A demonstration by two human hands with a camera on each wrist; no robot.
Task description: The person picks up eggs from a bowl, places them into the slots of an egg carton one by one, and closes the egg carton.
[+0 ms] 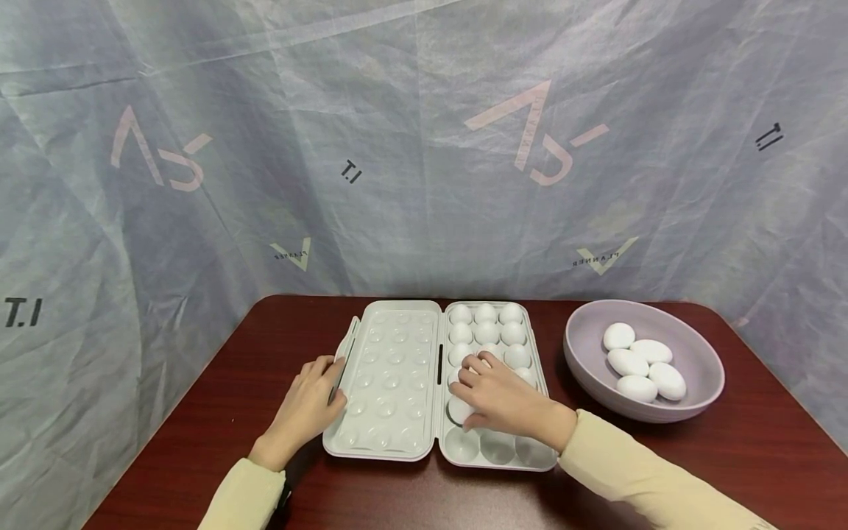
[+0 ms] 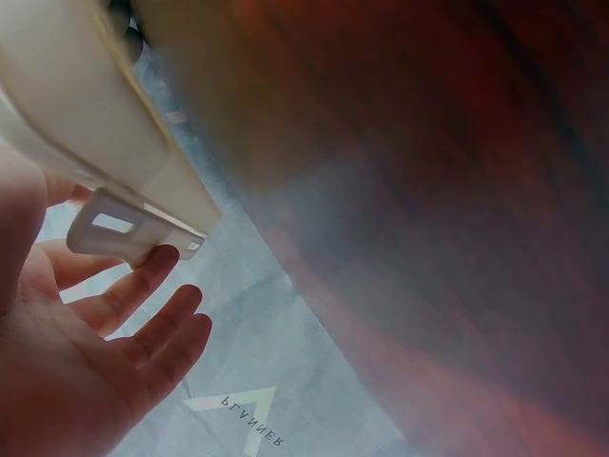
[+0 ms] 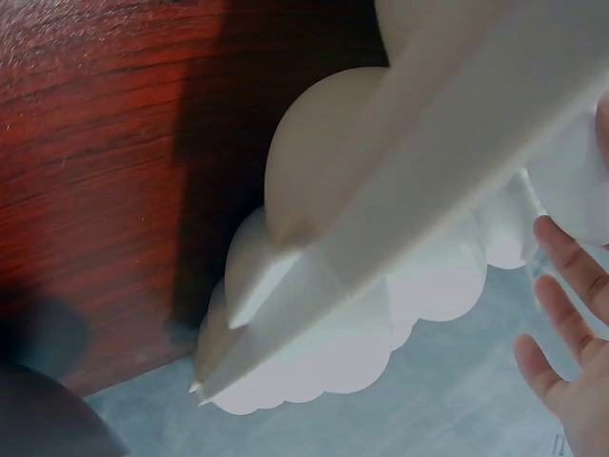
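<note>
A white plastic egg box lies unfolded on the table, its lid (image 1: pixel 391 361) on the left and its egg tray (image 1: pixel 498 465) on the right. White eggs (image 1: pixel 486 313) fill the tray's far rows; the nearest row of cups (image 1: pixel 497 446) holds none. My left hand (image 1: pixel 308 397) grips the lid's outer edge at the latch flap (image 2: pixel 124 228), a fingertip against the flap. Reaching over the tray, my right hand (image 1: pixel 500 397) holds an egg (image 1: pixel 458 411) between thumb and fingers at a left-hand cup in the second-nearest row. The hand covers the cups beside it.
To the right of the tray stands a mauve bowl (image 1: pixel 705 368) with several white eggs (image 1: pixel 628 363) in it. The dark red table (image 1: pixel 218 412) runs back to a hanging grey sheet (image 1: pixel 397 147) with printed marks.
</note>
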